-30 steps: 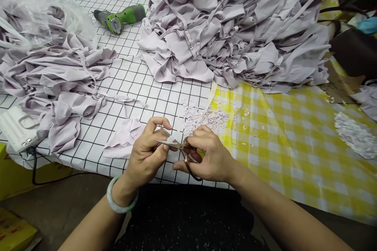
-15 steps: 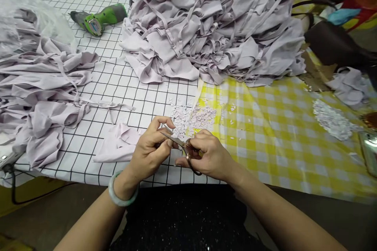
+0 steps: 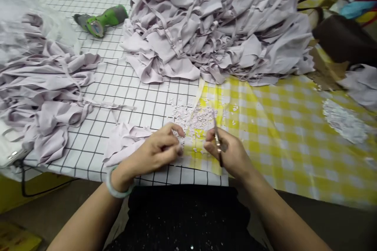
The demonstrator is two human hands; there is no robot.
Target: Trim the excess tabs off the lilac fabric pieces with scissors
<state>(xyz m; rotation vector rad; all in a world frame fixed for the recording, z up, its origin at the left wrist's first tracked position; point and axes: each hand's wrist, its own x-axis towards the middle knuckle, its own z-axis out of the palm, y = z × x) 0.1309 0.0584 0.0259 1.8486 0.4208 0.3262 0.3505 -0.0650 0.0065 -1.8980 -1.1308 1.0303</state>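
My left hand [image 3: 157, 150] rests low on the table edge, fingers pinched on a pale lilac garment piece [image 3: 125, 143] that lies on the black-grid cloth. My right hand [image 3: 231, 153] grips small bronze scissors [image 3: 217, 141], blades pointing away from me over the yellow check cloth. A scatter of tiny lilac fabric snippets [image 3: 194, 115] lies just beyond both hands. A pale green bangle [image 3: 115, 188] sits on my left wrist.
A big heap of lilac garments [image 3: 218, 23] fills the back middle. Another lilac pile [image 3: 44, 90] lies at the left. A green handheld tool [image 3: 100, 21] rests behind it. More snippets [image 3: 343, 121] lie at the right, near dark bags [image 3: 344, 39].
My hands have come apart and dropped to the table. The scissors have left the fabric and now point away, and my left hand presses the garment piece down.
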